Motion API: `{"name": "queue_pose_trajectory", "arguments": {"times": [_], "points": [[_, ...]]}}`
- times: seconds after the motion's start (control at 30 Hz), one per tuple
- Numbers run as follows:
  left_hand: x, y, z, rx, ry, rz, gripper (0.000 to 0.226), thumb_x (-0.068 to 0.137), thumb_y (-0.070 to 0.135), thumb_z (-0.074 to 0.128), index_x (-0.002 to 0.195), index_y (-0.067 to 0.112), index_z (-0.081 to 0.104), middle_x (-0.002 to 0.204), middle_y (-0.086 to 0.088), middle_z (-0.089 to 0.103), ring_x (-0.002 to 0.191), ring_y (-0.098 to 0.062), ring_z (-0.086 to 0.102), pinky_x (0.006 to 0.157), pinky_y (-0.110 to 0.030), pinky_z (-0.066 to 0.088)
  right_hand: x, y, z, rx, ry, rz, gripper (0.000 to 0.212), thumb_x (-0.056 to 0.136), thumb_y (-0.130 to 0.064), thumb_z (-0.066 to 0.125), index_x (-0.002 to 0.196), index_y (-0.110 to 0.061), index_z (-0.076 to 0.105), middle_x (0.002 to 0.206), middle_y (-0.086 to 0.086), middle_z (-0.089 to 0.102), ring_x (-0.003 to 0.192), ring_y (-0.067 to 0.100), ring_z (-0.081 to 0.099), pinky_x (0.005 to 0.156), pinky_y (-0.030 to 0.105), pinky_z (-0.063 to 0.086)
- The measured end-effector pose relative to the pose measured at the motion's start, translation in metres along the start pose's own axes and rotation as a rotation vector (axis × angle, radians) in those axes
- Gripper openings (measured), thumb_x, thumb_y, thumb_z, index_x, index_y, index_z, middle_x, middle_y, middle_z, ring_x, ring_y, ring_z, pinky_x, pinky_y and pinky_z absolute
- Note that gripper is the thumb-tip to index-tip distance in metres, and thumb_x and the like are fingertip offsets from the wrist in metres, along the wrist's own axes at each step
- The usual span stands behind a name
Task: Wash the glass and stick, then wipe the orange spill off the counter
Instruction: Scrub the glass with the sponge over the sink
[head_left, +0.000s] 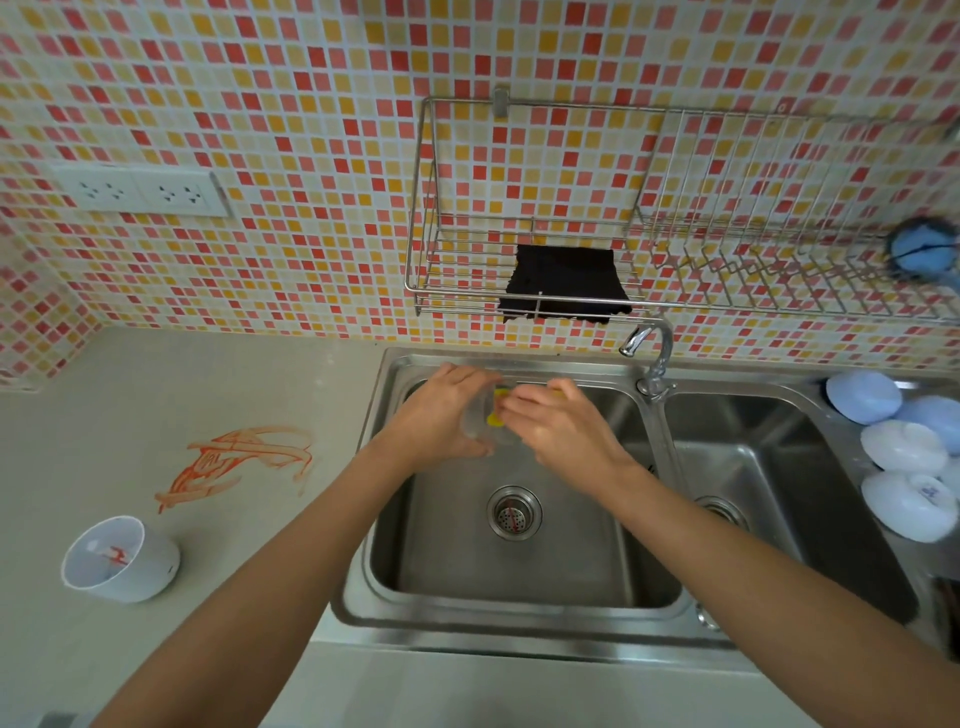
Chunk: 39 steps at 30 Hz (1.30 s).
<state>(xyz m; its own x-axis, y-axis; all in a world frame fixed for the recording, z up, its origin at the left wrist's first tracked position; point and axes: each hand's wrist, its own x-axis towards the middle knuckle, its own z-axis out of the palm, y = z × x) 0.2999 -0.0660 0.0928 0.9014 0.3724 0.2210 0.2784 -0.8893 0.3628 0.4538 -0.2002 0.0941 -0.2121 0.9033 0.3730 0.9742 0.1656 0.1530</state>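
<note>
Both hands meet over the back of the left sink basin (395, 545). The left hand (447, 410) curls its fingers round a clear glass (475, 423), which lies tilted in its grip, its outline faint against the steel. The right hand (561, 426), just beside and touching the left at the fingertips, pinches a yellow sponge (496, 410) at the mouth of the glass; only a small patch of the sponge shows between the fingers. Whether the stick is in either hand cannot be told.

Below the hands, in the floor of the basin, sits the round drain strainer (514, 513). The tap (652, 353) rises just beyond the right hand, its spout turned toward the hands.

Well to the left of the left hand, on the grey desk (156, 395), lies the orange spill (244, 462), smeared in loops and streaks. Nearer than the spill and further left stands a white cup (122, 560), tipped a little, with red marks inside.

Above the hands a wire rack (524, 208) hangs on the mosaic tiled wall, with a black cloth (566, 283) draped over its front rail. To the right of the right hand, beyond the second basin, several pale blue and white bowls (904, 447) lie upside down.
</note>
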Motion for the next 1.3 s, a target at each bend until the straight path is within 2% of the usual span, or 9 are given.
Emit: {"name": "queue_pose_trajectory", "arguments": {"times": [0.23, 0.33, 0.53, 0.73, 0.9, 1.0, 1.1, 1.2, 1.3], "points": [[-0.009, -0.006, -0.008, -0.036, -0.102, -0.038, 0.087, 0.065, 0.039, 0.084, 0.14, 0.025, 0.042, 0.14, 0.005, 0.049, 0.128, -0.015, 0.039, 0.11, -0.03, 0.032, -0.012, 0.0, 0.015, 0.112, -0.108, -0.07, 0.036, 0.078, -0.008, 0.068, 0.112, -0.019, 0.069, 0.114, -0.008, 0.069, 0.11, 0.017, 0.06, 0.078, 0.035, 0.046], [-0.007, -0.006, -0.008, -0.046, -0.126, -0.053, 0.087, 0.068, 0.037, 0.083, 0.143, 0.025, 0.039, 0.144, 0.004, 0.045, 0.132, -0.015, 0.036, 0.109, -0.027, 0.027, -0.014, -0.001, 0.022, 0.044, -0.04, -0.104, 0.026, 0.083, -0.01, 0.063, 0.107, -0.018, 0.068, 0.112, -0.006, 0.07, 0.109, 0.018, 0.06, 0.076, 0.033, 0.046], [-0.01, -0.01, 0.0, -0.177, -0.106, -0.139, 0.084, 0.069, 0.033, 0.077, 0.142, 0.023, 0.037, 0.141, 0.002, 0.049, 0.131, -0.018, 0.042, 0.11, -0.036, 0.037, -0.016, -0.009, 0.028, -0.088, 0.126, -0.064, 0.018, 0.094, -0.009, 0.052, 0.102, -0.018, 0.065, 0.109, -0.004, 0.068, 0.108, 0.017, 0.061, 0.075, 0.031, 0.043], [-0.014, -0.002, 0.018, -0.278, 0.034, -0.23, 0.09, 0.066, 0.031, 0.084, 0.141, 0.014, 0.036, 0.138, -0.003, 0.047, 0.129, -0.016, 0.039, 0.107, -0.028, 0.034, -0.014, -0.021, 0.031, -0.118, 0.196, 0.041, 0.034, 0.104, -0.013, 0.034, 0.097, -0.016, 0.067, 0.101, -0.005, 0.068, 0.101, 0.015, 0.062, 0.074, 0.031, 0.04], [-0.012, -0.002, 0.034, -0.164, 0.202, -0.302, 0.087, 0.061, 0.042, 0.084, 0.132, 0.012, 0.044, 0.128, -0.004, 0.05, 0.12, -0.02, 0.043, 0.102, -0.034, 0.04, -0.01, -0.028, 0.035, -0.018, 0.184, 0.097, 0.022, 0.099, -0.011, 0.044, 0.099, -0.015, 0.066, 0.103, -0.005, 0.068, 0.102, 0.018, 0.062, 0.076, 0.032, 0.04], [-0.011, -0.006, 0.027, -0.103, 0.17, -0.21, 0.08, 0.063, 0.039, 0.084, 0.13, 0.01, 0.049, 0.127, -0.004, 0.054, 0.12, -0.022, 0.045, 0.103, -0.037, 0.04, -0.013, -0.023, 0.037, 0.113, 0.067, 0.077, 0.029, 0.083, -0.001, 0.052, 0.106, -0.014, 0.067, 0.106, -0.004, 0.069, 0.103, 0.019, 0.061, 0.075, 0.032, 0.038], [-0.014, -0.008, 0.019, -0.057, 0.091, -0.066, 0.075, 0.066, 0.034, 0.084, 0.129, 0.01, 0.051, 0.127, -0.004, 0.056, 0.119, -0.021, 0.047, 0.104, -0.037, 0.04, -0.015, -0.014, 0.034, 0.04, -0.015, -0.1, 0.036, 0.082, -0.002, 0.049, 0.111, -0.014, 0.067, 0.11, -0.003, 0.07, 0.105, 0.018, 0.059, 0.076, 0.033, 0.042], [-0.014, -0.005, 0.018, -0.038, 0.03, 0.001, 0.077, 0.065, 0.034, 0.083, 0.131, 0.016, 0.048, 0.128, 0.001, 0.055, 0.12, -0.016, 0.047, 0.106, -0.03, 0.037, -0.006, 0.004, 0.021, -0.137, 0.062, -0.207, 0.027, 0.092, -0.002, 0.047, 0.102, -0.013, 0.071, 0.108, 0.001, 0.071, 0.107, 0.019, 0.061, 0.08, 0.037, 0.047], [-0.009, -0.004, 0.011, -0.057, 0.084, 0.042, 0.077, 0.064, 0.034, 0.084, 0.13, 0.016, 0.048, 0.126, 0.002, 0.057, 0.119, -0.017, 0.05, 0.103, -0.032, 0.04, -0.005, 0.002, 0.016, -0.17, 0.192, -0.1, 0.028, 0.093, -0.002, 0.046, 0.103, -0.01, 0.072, 0.111, 0.002, 0.071, 0.108, 0.019, 0.063, 0.084, 0.035, 0.046]]}}
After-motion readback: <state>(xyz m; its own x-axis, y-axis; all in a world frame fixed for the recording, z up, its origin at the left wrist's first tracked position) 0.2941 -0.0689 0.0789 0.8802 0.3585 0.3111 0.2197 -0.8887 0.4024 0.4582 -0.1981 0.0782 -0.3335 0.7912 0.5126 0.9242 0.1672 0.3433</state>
